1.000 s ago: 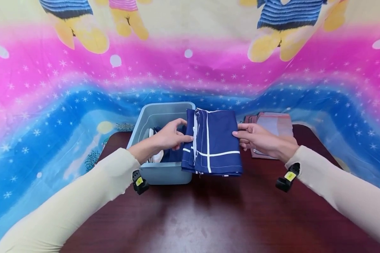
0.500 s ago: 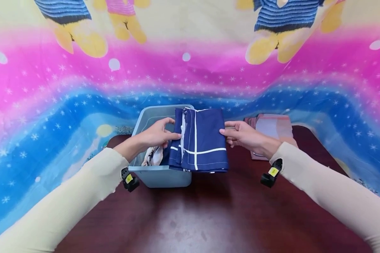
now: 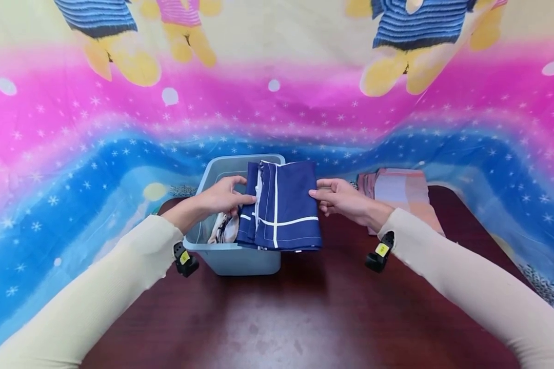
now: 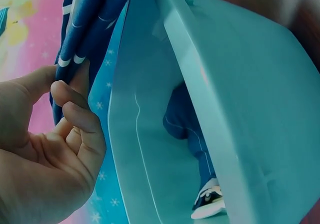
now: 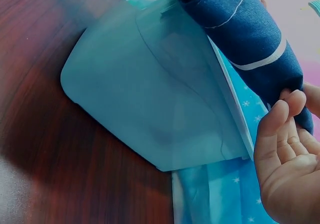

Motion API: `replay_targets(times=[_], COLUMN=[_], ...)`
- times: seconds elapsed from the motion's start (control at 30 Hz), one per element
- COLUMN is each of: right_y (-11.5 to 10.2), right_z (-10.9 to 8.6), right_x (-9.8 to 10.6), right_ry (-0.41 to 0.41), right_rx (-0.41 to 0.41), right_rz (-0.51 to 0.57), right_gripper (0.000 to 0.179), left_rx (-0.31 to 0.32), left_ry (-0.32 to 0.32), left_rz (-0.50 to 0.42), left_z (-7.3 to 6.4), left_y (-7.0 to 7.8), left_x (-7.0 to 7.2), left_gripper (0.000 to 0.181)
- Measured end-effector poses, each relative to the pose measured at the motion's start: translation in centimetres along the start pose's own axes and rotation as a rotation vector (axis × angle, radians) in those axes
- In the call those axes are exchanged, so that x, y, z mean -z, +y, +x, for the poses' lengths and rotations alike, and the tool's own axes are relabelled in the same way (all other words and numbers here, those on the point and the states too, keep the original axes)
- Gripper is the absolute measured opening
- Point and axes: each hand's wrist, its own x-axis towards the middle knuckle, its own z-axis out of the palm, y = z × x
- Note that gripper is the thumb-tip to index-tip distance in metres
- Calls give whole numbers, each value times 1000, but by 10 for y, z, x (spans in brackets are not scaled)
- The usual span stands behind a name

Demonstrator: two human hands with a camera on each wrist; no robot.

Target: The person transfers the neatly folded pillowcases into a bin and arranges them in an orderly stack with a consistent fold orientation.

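Note:
Between the two hands hangs a folded navy cloth (image 3: 293, 200) with white lines, raised over the right part of a grey-blue plastic bin (image 3: 249, 261). My left hand (image 3: 219, 197) pinches its left edge, thumb on top and fingers beneath. At the opposite edge my right hand (image 3: 346, 201) pinches it the same way. The left wrist view shows the folded layers (image 4: 85, 29) between thumb and fingers, above the bin's opening. In the right wrist view the cloth's rounded fold (image 5: 250, 39) passes over the bin's rim.
Inside the bin lie a dark blue cloth (image 4: 187, 119) and a pale patterned cloth (image 3: 226, 229). A folded pink and grey cloth (image 3: 397, 189) rests at the back right of the dark wooden table (image 3: 277, 318). Behind the table hangs a printed curtain (image 3: 304, 113).
Both hands have carried the folded navy cloth leftward, from beside the bin's right side to farther over its opening. The grip of each hand stays the same.

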Motion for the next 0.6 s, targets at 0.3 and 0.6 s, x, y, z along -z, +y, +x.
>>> replay_targets(times=[0.3, 0.6], right_y=[-5, -14], right_z=[15, 28], right_x=[-12, -23], right_ry=[-16, -17], right_rx=[20, 17], right_rz=[20, 24], right_gripper=[62, 61], left_rx=[-28, -8], left_ry=[-17, -24], left_rz=[-7, 24], left_z=[-1, 2], left_y=[-11, -18], left_x=[16, 31], left_gripper=[76, 72])
